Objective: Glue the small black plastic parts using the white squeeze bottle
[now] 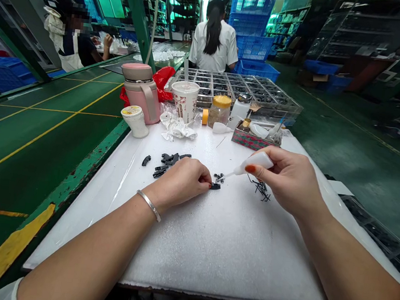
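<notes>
My left hand [191,180] is closed on one end of a small black part [215,187] that lies on the white board. In my right hand [284,180] is a small white squeeze bottle [259,162], tilted, its thin nozzle pointing down and left toward tiny dark rings [219,176] just behind the black part. Whether the tip touches anything is too small to tell. Several curved black pieces [165,164] lie in a pile beyond my left hand. Thin black pins [261,190] are scattered below my right hand.
Along the back of the white board [230,261] stand a pink flask [143,94], a paper cup [185,100], a yellow-lidded jar [219,112], a white bottle [240,109] and a small box [250,139]. Behind is a divided tray [281,109]. Two people sit farther off.
</notes>
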`<state>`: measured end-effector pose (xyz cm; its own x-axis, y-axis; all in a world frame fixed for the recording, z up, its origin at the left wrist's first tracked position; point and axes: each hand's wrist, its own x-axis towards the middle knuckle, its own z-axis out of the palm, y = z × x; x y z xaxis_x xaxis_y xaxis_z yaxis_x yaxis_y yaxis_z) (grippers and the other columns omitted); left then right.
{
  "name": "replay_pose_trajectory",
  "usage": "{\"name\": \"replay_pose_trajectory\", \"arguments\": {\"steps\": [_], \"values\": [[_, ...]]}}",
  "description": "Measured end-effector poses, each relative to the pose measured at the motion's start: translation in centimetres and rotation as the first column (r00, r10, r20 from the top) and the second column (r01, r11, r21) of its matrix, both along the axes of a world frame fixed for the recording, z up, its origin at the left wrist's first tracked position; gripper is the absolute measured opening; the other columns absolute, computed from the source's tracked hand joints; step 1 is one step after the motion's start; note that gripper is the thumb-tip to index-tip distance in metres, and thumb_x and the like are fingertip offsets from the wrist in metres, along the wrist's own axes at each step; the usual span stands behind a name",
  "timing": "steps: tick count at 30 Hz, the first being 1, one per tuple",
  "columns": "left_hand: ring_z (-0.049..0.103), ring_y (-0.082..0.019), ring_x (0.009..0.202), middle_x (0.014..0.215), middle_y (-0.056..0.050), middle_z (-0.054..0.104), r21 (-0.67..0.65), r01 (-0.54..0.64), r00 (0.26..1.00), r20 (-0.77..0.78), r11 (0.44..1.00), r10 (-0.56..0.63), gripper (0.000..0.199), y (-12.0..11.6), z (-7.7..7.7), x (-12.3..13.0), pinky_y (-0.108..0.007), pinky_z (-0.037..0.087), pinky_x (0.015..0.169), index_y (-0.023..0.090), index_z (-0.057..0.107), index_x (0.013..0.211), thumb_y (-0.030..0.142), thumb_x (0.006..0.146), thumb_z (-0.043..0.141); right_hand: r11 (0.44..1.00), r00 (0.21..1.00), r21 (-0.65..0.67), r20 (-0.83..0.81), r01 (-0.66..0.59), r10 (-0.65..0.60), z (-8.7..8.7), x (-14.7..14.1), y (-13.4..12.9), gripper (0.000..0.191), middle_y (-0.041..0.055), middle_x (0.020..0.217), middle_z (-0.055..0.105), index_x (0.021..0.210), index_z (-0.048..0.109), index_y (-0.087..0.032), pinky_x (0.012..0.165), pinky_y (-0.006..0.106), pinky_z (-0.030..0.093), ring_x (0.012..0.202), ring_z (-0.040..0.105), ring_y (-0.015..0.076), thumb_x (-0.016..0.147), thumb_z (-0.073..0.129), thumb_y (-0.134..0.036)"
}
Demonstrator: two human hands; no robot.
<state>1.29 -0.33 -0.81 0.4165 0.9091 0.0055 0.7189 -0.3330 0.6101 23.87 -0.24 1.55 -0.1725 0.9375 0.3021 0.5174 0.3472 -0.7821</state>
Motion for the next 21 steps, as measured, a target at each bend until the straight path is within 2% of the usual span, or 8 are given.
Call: {"name": "replay_pose_trajectory", "arguments": {"steps": [13, 21], "values": [[0.056, -0.014, 0.06, 0.066, -0.003, 0.067, 0.008, 0.01, 1.0, 0.026, 1.0, -0.011, 0.015, 0.16, -0.24, -0.08, -0.026, 0.035, 0.059, 0.018, 0.073, 0.072, 0.022, 0.076, 0.059, 1.0, 1.0, 0.002, -0.02, -0.014, 0.014, -0.12, -0.19, 0.0, 0.028, -0.0002, 0.062, 0.058, 0.077, 0.07, -0.018, 0.048, 0.024, 0.032, 0.055, 0.045, 0.0112, 0.073, 0.075, -0.046], [0.057, -0.014, 0.06, 0.065, -0.002, 0.066, -0.005, 0.001, 1.0, 0.01, 1.0, -0.001, 0.014, 0.08, -0.15, -0.1, -0.026, 0.036, 0.059, 0.02, 0.072, 0.071, 0.022, 0.076, 0.059, 1.0, 1.0, 0.015, 0.0, 0.012, -0.012, 0.12, 0.1, 0.06, 0.03, 0.0006, 0.062, 0.058, 0.076, 0.07, -0.018, 0.048, 0.026, 0.031, 0.055, 0.046, 0.0118, 0.072, 0.075, -0.048]]}}
